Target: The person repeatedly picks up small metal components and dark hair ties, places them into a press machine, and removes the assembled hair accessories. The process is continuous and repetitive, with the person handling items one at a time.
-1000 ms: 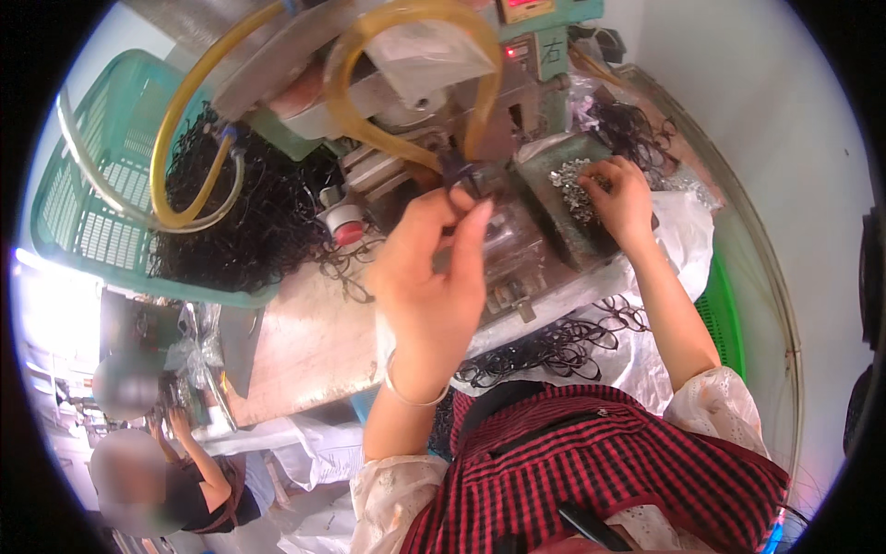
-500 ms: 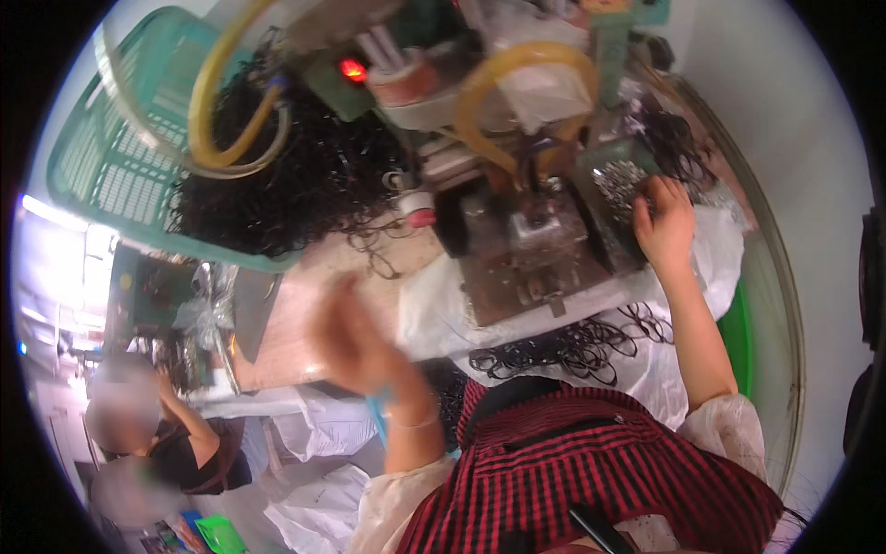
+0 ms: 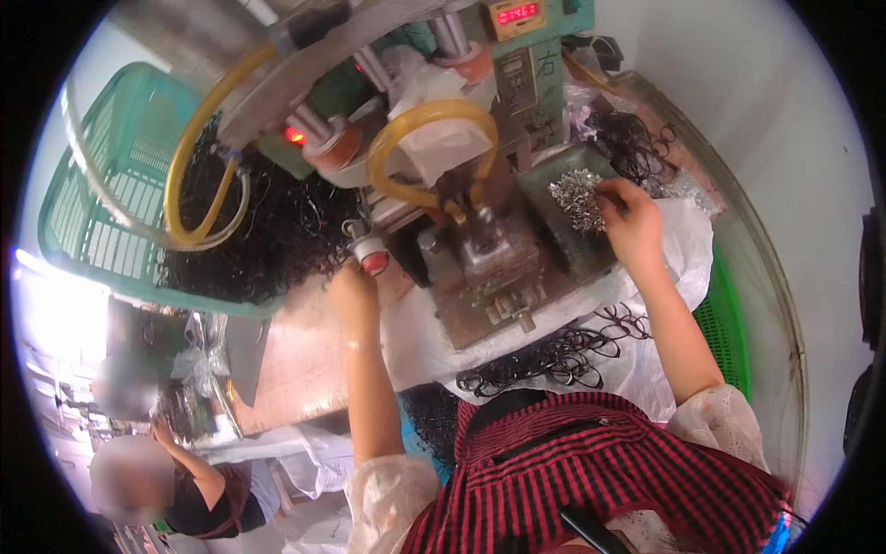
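Observation:
My right hand (image 3: 634, 224) is over a dark green tray (image 3: 543, 198) on the right of the press. Its fingertips are curled together at the edge of a heap of small shiny metal parts (image 3: 577, 198); what they pinch is too small to make out. Beside the press's red push button (image 3: 373, 262), my left hand (image 3: 353, 291) is at the edge of a tangle of thin black bands (image 3: 268, 245). Its fingers are mostly hidden, so I cannot tell whether it holds one. Between my hands stands the press's metal die block (image 3: 498, 263).
A green basket (image 3: 97, 217) holds the black bands at left. More black loops (image 3: 554, 360) lie at the table's front edge. A yellow hose (image 3: 434, 109) arches over the die. A green bin (image 3: 724, 319) stands at right. A co-worker (image 3: 208, 489) sits at lower left.
My left hand has moved forward from over the table to the black bands beside the push button. My right hand stays at the metal parts, its fingers now more curled. The view has shifted.

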`<state>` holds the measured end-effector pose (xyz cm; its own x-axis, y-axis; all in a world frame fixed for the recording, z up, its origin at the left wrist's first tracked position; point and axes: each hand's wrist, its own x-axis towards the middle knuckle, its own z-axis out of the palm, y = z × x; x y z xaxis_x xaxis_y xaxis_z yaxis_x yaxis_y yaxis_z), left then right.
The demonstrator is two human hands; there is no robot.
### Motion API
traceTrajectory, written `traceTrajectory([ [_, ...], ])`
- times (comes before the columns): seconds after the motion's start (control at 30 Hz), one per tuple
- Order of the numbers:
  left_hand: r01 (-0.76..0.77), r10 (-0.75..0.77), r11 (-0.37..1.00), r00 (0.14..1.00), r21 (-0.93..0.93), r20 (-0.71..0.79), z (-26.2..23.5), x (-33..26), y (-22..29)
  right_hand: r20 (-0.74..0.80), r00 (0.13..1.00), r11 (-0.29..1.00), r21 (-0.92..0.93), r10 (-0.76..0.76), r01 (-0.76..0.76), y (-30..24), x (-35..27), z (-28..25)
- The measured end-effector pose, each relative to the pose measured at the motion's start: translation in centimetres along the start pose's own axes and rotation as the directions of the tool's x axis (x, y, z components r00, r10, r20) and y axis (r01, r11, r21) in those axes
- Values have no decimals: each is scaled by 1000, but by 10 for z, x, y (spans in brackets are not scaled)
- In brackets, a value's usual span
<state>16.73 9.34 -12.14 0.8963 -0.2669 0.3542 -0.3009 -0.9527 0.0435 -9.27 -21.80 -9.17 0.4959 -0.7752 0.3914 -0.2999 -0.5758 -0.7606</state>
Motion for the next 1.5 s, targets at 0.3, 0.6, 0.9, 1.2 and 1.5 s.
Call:
traceTrajectory([
  [0.3,-207,-41,601,957,-772,-288,-62,-30,2,207,938,873,462,-277,156,-80,-15,-23],
  [0.6,-98,-130,-77,988,-992,-88,-59,-71,32,278,955,649,747,-108,-144,-98,-31,40],
  [0.9,-573,-107,86,808,-815,-579,-166,-49,69,372,919,571,786,-132,-236,-131,-32,16],
  [1.2,-416,47,-5,908,-909,-416,-195,-110,90,71,955,807,-520,-287,281,3,-5,1],
  [1.5,-334,171,247,939,-910,-299,-176,-70,135,-32,960,940,-212,-278,265,-7,22,12],
])
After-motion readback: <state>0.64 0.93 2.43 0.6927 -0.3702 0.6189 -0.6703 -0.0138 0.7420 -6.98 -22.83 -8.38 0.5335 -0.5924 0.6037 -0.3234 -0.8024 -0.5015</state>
